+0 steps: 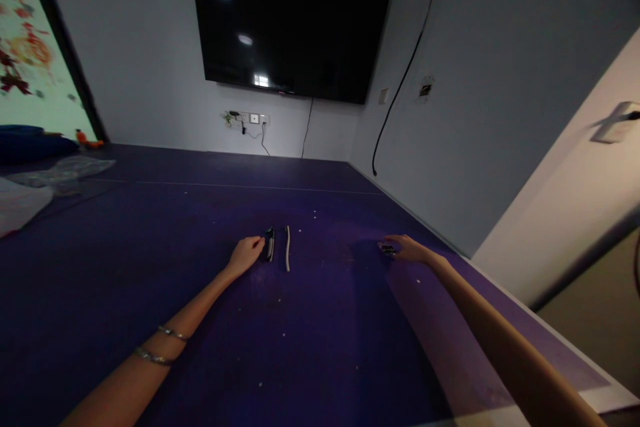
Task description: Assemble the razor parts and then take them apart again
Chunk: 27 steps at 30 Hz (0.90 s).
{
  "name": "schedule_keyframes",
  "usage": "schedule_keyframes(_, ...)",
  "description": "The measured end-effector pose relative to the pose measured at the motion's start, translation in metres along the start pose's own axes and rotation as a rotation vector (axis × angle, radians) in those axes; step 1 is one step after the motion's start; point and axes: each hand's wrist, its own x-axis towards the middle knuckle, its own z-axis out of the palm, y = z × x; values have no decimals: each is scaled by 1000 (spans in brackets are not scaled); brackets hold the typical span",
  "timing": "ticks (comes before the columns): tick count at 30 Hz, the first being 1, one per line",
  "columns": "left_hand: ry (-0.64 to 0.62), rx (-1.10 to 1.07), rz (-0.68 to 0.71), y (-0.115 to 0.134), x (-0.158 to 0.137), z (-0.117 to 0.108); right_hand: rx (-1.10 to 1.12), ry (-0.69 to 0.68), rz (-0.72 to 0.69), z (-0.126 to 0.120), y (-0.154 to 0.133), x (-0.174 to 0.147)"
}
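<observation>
The left hand (246, 255) is gathered nearly into a fist, thumb and forefinger drawn together at the near side of a narrow dark item with a pale strip (271, 248). The fingertips reach its edge, but whether they pinch it or merely rest there I cannot make out. The item lies lengthwise, pointing away from the person, and the hand comes to it from the left, perhaps so that it steadies the piece without covering it.

Just to the right of that, between the hands and touched by neither, a thin pale stick (287, 249) lies slightly bent on the purple tabletop (320, 333). It runs almost parallel to the dark item with a small gap, which seems to keep the two apart and easy to tell from one another.

Well off to the right, the right hand (411, 249) has its fingers loosely curved, tips down at a small clear-and-dark item (387, 249). Part of this item sticks out beyond the fingers toward the left hand; it looks handled by its outer end, though the firmness of any hold is unclear. Pale specks dot the surface between both forearms.
</observation>
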Motion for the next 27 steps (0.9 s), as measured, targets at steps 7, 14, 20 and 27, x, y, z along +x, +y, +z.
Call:
schedule_keyframes(7, -10, 4, -17, 1, 1, 0, 41, 20, 41, 1, -1, 0)
schedule_keyframes(14, -16, 17, -21, 4, -1, -1, 106, 51, -2, 8, -26, 16)
schedule_keyframes(20, 4, -9, -11, 1, -1, 2, 153, 42, -199, 17, -102, 52)
schedule_keyframes(27, 3, -27, -15, 2, -3, 1, 216, -45, -327, 33, -181, 91)
